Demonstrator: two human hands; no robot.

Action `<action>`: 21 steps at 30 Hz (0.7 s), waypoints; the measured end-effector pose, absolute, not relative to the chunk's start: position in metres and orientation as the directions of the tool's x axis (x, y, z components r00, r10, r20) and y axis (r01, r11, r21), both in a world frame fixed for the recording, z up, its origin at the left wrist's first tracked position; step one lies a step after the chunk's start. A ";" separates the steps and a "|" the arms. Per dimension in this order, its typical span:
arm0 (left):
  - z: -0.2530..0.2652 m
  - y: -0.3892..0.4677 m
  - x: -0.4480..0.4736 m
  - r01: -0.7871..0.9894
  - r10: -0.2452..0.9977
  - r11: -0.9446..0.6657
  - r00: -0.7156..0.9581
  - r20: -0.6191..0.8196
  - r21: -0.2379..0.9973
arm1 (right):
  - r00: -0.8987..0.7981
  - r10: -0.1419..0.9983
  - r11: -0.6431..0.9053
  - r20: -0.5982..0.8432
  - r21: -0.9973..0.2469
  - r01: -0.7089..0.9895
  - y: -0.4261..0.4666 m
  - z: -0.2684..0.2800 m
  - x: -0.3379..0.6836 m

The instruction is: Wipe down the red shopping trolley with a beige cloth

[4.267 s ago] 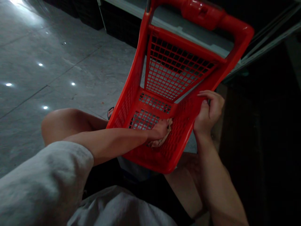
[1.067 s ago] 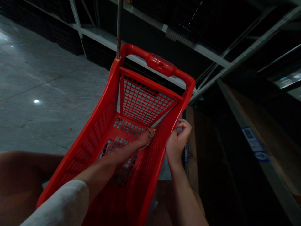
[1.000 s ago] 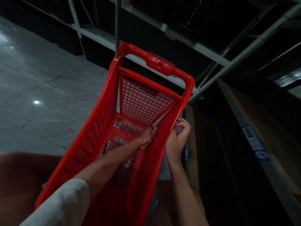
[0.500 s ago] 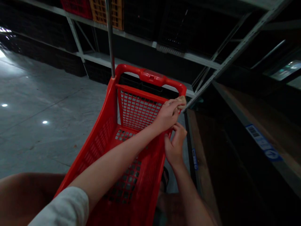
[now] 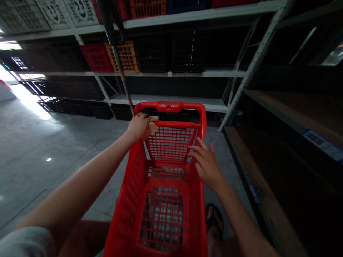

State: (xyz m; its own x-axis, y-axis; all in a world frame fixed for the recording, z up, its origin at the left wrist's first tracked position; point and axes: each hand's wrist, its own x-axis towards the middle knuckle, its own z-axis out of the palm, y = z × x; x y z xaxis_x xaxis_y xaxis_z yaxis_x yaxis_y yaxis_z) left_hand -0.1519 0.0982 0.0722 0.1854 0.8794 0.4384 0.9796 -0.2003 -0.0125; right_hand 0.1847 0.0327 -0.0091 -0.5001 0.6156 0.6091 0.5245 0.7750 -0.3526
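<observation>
A red plastic shopping basket with mesh sides and a raised carrying handle stands between my legs, its inside in view. At the far left corner, my left hand presses a beige cloth onto the rim near the base of a metal pole. Part of the cloth sticks out to the right of the fingers. My right hand is open at the right rim, fingers spread and pointing inward. It holds nothing; whether its fingers touch the basket I cannot tell.
Metal shelving with coloured crates runs across the back, including a yellow crate and a red crate. Close on the right are low brown shelves with blue labels. Grey floor extends to the left.
My left hand has carried the cloth from the basket's right corner to its left corner. My right hand has let go of the right rim and spread its fingers. The view has tilted up.
</observation>
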 end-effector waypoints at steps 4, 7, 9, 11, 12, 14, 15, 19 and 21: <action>0.071 0.092 -0.157 0.988 0.891 -0.155 0.140 0.432 -0.001 | -0.575 0.544 0.831 0.611 -0.300 0.468 0.036 -0.004 0.187; 0.071 0.094 -0.133 0.981 0.892 -0.175 0.121 0.435 0.087 | -0.630 0.545 0.825 0.553 -0.222 0.519 0.036 0.007 0.188; 0.074 0.100 -0.110 0.967 0.885 -0.228 0.157 0.438 0.115 | -0.674 0.558 0.817 0.484 -0.175 0.550 0.037 0.017 0.187; 0.076 0.109 -0.079 0.947 0.875 -0.298 0.220 0.430 0.123 | -0.683 0.602 0.785 0.415 -0.148 0.602 0.039 0.025 0.184; 0.077 0.115 -0.061 0.928 0.865 -0.347 0.261 0.428 0.134 | -0.668 0.633 0.758 0.391 -0.136 0.638 0.040 0.028 0.182; 0.078 0.128 -0.024 0.866 0.829 -0.469 0.362 0.426 0.177 | -0.619 0.691 0.697 0.374 -0.119 0.707 0.041 0.032 0.178; 0.078 0.134 -0.006 0.826 0.806 -0.529 0.418 0.420 0.194 | -0.596 0.709 0.675 0.377 -0.120 0.728 0.042 0.033 0.177; 0.077 0.146 0.034 0.775 0.758 -0.622 0.559 0.334 0.114 | -0.585 0.700 0.696 0.409 -0.206 0.688 0.046 0.028 0.179; 0.077 0.144 0.028 0.792 0.759 -0.610 0.581 0.295 0.010 | -0.589 0.657 0.739 0.470 -0.249 0.626 0.050 0.023 0.183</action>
State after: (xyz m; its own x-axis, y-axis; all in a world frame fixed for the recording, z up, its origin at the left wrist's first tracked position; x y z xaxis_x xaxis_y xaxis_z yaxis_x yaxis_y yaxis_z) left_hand 0.0279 0.1443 0.0771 0.5806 0.7590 0.2947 0.7924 -0.6099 0.0098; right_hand 0.1835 0.0501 0.0235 -0.5891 0.6573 0.4701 0.6257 0.7391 -0.2493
